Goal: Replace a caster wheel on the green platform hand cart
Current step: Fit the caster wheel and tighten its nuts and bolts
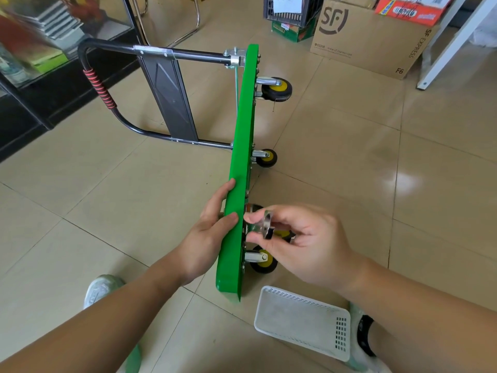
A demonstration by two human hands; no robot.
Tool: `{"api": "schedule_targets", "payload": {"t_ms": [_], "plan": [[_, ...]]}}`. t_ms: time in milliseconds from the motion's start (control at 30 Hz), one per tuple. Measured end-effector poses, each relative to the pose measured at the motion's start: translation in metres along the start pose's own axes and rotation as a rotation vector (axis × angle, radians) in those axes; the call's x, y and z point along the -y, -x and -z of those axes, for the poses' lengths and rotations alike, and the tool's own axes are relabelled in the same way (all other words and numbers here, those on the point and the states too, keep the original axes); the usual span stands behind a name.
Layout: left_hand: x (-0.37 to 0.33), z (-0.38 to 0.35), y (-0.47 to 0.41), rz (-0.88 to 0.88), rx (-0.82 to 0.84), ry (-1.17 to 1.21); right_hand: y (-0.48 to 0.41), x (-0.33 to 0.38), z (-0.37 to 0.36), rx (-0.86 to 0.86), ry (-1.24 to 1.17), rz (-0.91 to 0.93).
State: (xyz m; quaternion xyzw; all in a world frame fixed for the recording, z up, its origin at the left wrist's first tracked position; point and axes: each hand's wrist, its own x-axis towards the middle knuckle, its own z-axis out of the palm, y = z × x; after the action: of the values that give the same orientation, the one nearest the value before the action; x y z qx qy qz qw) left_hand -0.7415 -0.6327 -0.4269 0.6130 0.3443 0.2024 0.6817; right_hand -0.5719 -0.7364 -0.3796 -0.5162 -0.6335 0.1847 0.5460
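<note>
On tile floor [336, 135], left hand [207, 232] steadies three-wheeled cart [242, 157]; right hand [304, 238] pinches one caster [269, 228].

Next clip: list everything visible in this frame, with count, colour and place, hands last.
Green metal platform cart: one, on its edge on the tiled floor, centre.
Black tubular handle with red grip wrap: one, left of the deck.
Mounted black caster wheels with yellow hubs: three clearly visible, on the deck's right face.
Loose silver caster with black wheel: one, in the right hand.
White perforated plastic basket: one, lower right on the floor.
Brown cardboard box printed SF: one, top right.
Dark plastic crate: one, top centre.
Left hand: steadies the deck's edge.
Right hand: fingers pinch the loose caster.
</note>
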Motion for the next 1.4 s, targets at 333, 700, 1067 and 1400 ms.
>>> {"api": "schedule_targets", "payload": {"t_ms": [333,700,1067,1400], "plan": [[0.0,0.002,0.0,-0.011,0.004,-0.027,0.007,-0.011,-0.011,0.105,0.063,0.103],[0.0,0.001,-0.001,0.008,0.003,-0.014,-0.032,-0.024,-0.003,-0.029,-0.228,-0.394],[0.0,0.001,-0.001,0.023,0.013,-0.024,-0.052,-0.016,0.012,-0.103,-0.339,-0.41],[0.0,-0.001,0.0,0.0,-0.013,0.016,-0.006,0.0,0.0,0.012,-0.145,-0.164]]}}
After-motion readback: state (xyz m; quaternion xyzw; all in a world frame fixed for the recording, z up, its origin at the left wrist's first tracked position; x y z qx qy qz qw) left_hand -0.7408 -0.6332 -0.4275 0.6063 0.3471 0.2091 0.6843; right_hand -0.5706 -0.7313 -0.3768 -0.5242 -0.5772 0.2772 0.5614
